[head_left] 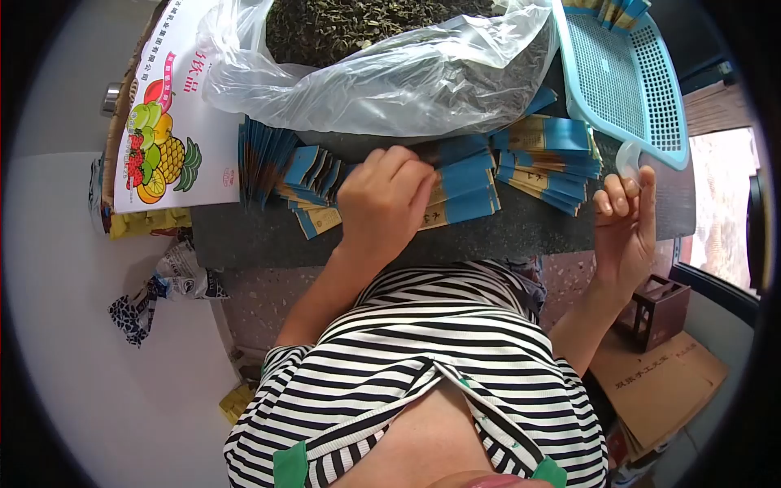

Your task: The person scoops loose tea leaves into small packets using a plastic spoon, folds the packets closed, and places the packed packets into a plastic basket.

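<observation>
My left hand (pixel 384 202) is closed, fingers curled downward over the row of blue and tan paper packets (pixel 465 189) on the dark table. What its fingertips grip, if anything, is hidden. My right hand (pixel 625 224) is raised at the table's right edge, its fingers bent around a small translucent white plastic piece (pixel 628 159) that looks like a scoop. Fanned packets (pixel 547 163) lie between the hands, and more packets (pixel 313 180) stand left of my left hand. Behind them sits a clear plastic bag (pixel 390 98) of dried leaves (pixel 350 32), its mouth open.
A light blue plastic basket (pixel 669 98) with some packets stands at the back right. On the left is a white carton (pixel 220 167) printed with fruit. Below the dark table (pixel 244 244), a brown box (pixel 663 309) and flat cardboard (pixel 659 386) are at the right.
</observation>
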{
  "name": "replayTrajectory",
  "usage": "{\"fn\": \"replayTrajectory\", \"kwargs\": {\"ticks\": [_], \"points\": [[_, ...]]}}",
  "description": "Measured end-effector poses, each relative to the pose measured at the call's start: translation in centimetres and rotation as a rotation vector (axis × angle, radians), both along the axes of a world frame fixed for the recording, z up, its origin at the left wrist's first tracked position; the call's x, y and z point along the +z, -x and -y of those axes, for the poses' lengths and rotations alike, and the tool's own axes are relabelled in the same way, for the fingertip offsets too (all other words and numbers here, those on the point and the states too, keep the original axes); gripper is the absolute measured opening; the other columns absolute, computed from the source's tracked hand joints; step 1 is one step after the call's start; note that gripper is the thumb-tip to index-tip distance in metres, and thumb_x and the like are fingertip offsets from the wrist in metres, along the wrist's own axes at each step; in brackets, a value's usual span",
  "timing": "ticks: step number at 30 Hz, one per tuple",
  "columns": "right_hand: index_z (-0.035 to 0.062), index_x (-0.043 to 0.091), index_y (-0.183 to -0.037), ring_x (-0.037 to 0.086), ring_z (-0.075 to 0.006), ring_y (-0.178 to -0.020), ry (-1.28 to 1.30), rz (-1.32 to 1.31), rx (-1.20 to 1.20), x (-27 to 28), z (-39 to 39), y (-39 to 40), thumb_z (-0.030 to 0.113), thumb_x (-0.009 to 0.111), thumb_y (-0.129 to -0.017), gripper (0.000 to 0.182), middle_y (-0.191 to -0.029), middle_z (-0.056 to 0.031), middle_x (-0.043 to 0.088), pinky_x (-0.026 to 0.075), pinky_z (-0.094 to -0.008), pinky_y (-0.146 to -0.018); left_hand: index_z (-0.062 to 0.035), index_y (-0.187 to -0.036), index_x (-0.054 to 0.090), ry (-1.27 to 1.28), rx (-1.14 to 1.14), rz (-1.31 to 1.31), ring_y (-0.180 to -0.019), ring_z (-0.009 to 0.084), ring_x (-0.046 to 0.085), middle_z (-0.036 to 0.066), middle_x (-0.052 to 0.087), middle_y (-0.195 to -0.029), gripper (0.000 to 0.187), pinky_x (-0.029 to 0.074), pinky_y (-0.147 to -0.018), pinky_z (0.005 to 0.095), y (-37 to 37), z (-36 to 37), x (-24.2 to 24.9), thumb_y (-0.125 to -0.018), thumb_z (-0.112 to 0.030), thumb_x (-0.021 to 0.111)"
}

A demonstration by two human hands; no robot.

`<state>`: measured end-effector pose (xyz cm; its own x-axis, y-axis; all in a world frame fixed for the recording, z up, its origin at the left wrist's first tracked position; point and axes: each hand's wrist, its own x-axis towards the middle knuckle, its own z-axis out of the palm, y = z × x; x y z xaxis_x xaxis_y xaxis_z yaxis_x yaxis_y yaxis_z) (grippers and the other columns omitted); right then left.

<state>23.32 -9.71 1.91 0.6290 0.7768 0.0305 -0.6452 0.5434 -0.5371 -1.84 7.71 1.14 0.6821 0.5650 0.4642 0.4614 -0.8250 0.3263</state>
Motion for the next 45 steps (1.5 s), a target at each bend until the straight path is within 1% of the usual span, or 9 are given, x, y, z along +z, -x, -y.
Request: {"fn": "replayTrajectory", "kwargs": {"ticks": [2,3,5,6,13,18,26,39,45], "points": [[0.0,0.057,-0.123,0.046,-0.0141,-0.076,0.086,0.206,-0.037,1.2,-0.5,0.6,0.025,0.045,-0.109,0.031,-0.088,-0.0042,0.048,0.042,-0.0302,-0.073,-0.0029,-0.087,0.068,0.152,-0.114,0.26,-0.073,0.0237,0.065,0.01,0.067,-0.086,0.017,0.052,-0.063,0.0324,0.7,0.1,1.3,-0.075,0.004,0.078],[0.0,0.057,-0.123,0.046,-0.0141,-0.076,0.091,0.199,-0.027,1.8,-0.6,0.7,0.025,0.045,-0.109,0.031,-0.088,-0.0042,0.048,0.042,-0.0302,-0.073,-0.0029,-0.087,0.068,0.158,-0.104,0.253,-0.073,0.0237,0.065,0.01,0.067,-0.086,0.017,0.052,-0.063,0.0324,1.0,0.2,2.0,-0.075,0.004,0.078],[0.0001,0.058,-0.116,0.047,-0.014,-0.073,0.1,0.497,-0.008,2.6,-1.0,0.9,0.025,0.044,-0.109,0.03,-0.086,-0.0049,0.047,0.042,-0.03,-0.072,-0.0047,-0.085,0.067,0.164,-0.175,0.392,-0.068,0.0232,0.063,0.007,0.067,-0.082,0.02,0.049,-0.058,0.0319,1.5,0.2,3.3,-0.071,0.001,0.081],[0.0,0.058,-0.108,0.047,-0.0132,-0.071,0.15,0.548,-0.056,3.2,-1.2,1.5,0.026,0.045,-0.109,0.03,-0.084,-0.005,0.046,0.041,-0.0281,-0.068,-0.005,-0.084,0.067,0.152,-0.17,0.385,-0.068,0.0226,0.063,0.008,0.066,-0.082,0.019,0.049,-0.058,0.0314,1.8,0.2,3.6,-0.073,-0.001,0.081],[-0.0002,0.059,-0.098,0.044,-0.0105,-0.066,0.195,0.789,-0.079,4.5,-3.0,2.9,0.03,0.049,-0.107,0.033,-0.078,-0.0049,0.049,0.034,-0.0222,-0.058,-0.0056,-0.085,0.067,0.054,-0.172,0.366,-0.068,0.023,0.064,0.008,0.066,-0.082,0.021,0.05,-0.057,0.0322,2.7,-0.6,2.5,-0.07,-0.001,0.081],[0.0003,0.059,-0.095,0.042,-0.0092,-0.064,0.226,0.792,-0.065,3.9,-3.6,3.6,0.029,0.049,-0.107,0.033,-0.074,-0.0037,0.047,0.032,-0.0216,-0.057,-0.0066,-0.085,0.067,0.05,-0.165,0.351,-0.069,0.0232,0.064,0.007,0.067,-0.083,0.023,0.05,-0.058,0.0327,2.8,-0.5,2.1,-0.069,-0.002,0.082],[0.0016,0.063,-0.088,0.044,-0.0066,-0.065,0.368,0.969,-0.061,3.8,-4.0,4.3,0.023,0.057,-0.103,0.027,-0.079,-0.0021,0.058,0.03,-0.0219,-0.058,-0.0072,-0.085,0.067,-0.007,-0.179,0.333,-0.068,0.0216,0.064,0.006,0.067,-0.083,0.025,0.05,-0.058,0.0326,2.5,-1.0,1.6,-0.067,-0.004,0.084],[0.0018,0.062,-0.089,0.041,-0.005,-0.064,0.397,0.91,-0.091,4.0,-4.0,4.1,0.019,0.056,-0.104,0.024,-0.076,-0.0001,0.053,0.029,-0.0214,-0.058,-0.0069,-0.084,0.067,-0.035,-0.178,0.304,-0.069,0.0216,0.065,0.006,0.068,-0.082,0.024,0.05,-0.058,0.0322,2.7,-1.0,1.4,-0.066,-0.005,0.084],[0.0,0.064,-0.095,0.044,-0.0046,-0.065,0.466,0.88,0.144,3.0,-5.0,5.5,0.014,0.058,-0.103,0.017,-0.079,0.0003,0.055,0.034,-0.0205,-0.059,-0.0069,-0.082,0.067,-0.026,-0.196,0.297,-0.07,0.022,0.065,0.006,0.067,-0.082,0.024,0.049,-0.059,0.0326,2.4,-0.8,1.4,-0.065,-0.005,0.084]]}}
